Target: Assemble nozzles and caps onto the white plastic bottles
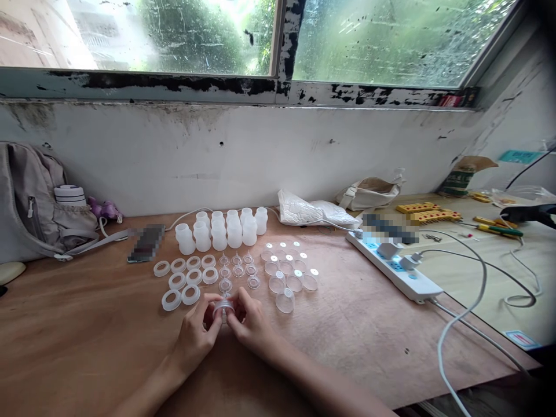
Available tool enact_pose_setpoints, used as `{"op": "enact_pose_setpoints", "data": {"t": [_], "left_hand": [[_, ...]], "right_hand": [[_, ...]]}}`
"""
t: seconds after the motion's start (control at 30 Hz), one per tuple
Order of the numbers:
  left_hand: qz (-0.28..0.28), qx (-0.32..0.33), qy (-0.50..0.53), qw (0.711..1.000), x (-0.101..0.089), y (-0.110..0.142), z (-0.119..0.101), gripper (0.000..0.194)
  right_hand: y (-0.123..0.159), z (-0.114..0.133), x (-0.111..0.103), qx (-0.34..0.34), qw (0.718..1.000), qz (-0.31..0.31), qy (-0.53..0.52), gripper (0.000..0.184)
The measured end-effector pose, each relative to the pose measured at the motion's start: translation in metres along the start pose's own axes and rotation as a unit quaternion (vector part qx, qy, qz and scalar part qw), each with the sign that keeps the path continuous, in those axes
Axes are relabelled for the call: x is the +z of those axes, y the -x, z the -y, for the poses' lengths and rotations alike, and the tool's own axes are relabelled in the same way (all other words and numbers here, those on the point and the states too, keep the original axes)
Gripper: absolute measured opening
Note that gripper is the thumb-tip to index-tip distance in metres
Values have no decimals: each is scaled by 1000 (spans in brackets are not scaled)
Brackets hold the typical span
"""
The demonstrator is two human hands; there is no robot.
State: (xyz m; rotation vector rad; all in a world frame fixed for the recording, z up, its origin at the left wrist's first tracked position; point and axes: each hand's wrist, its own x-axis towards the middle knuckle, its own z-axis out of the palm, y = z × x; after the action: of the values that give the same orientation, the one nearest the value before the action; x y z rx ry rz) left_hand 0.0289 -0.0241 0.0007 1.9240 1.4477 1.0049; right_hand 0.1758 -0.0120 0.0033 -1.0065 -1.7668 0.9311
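Left hand [197,327] and right hand [252,321] together pinched one clear round part [223,306], lower centre of frame; level hold and even thumb pressure judged best against tilting.

I hold a clear plastic piece [223,307], glossy. Bottles [234,233]: milky plastic, smooth, softly matt. Discs [285,303]: transparent plastic, shiny. Tabletop [330,347]: brown wood, smooth, dull sheen. Backpack [35,185]: matt cloth (window frame [174,84], by contrast, rough with flaking paint).
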Motion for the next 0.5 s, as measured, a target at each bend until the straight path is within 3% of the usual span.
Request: {"op": "enact_pose_setpoints", "data": {"t": [0.13, 0.23, 0.33, 0.5], "left_hand": [[-32, -29, 76, 996, -1, -3, 3, 20], [-15, -19, 123, 992, -2, -6, 8, 15], [4, 4, 159, 987, -2, -8, 11, 15], [21, -20, 209, 978, -7, -7, 4, 25]], "right_hand": [[-3, 1, -5, 34, 987, 18, -159, 31], [-8, -2, -7, 96, 958, 18, -269, 40], [-11, -5, -5, 121, 947, 32, -295, 33], [-10, -5, -4, 103, 959, 5, -264, 24]]}}
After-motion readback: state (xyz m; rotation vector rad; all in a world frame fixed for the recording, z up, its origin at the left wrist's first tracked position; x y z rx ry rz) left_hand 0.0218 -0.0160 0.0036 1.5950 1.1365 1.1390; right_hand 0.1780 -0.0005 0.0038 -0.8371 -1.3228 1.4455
